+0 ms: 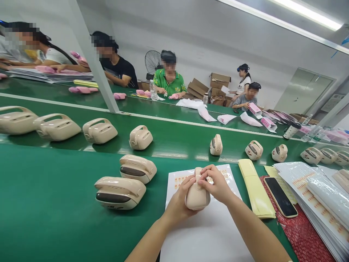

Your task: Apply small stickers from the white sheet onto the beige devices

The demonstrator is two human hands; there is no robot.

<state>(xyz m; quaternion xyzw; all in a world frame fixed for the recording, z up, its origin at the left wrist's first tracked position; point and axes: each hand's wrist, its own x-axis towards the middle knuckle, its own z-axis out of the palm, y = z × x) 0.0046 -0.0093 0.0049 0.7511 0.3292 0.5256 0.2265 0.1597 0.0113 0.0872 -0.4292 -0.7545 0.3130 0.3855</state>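
Note:
My left hand (178, 198) is wrapped around the side of a beige plastic device with a carrying handle (196, 201), held end-on above a white sheet of stickers (178, 233). The thumb and fingers of my right hand (216, 184) close on the top of its handle. Whether a sticker is between those fingers I cannot make out. To the left, two more beige devices with dark front panels, a nearer one (120, 193) and a farther one (138, 169), stand on the green table (54, 203).
More beige devices (100, 130) line the green strip beyond. At right lie yellow paper strips (256, 189), a phone (280, 197), red bubble wrap (308, 233) and stacked sticker sheets (308, 193). A slanted white post (94, 54) rises at left. Several people sit across the table.

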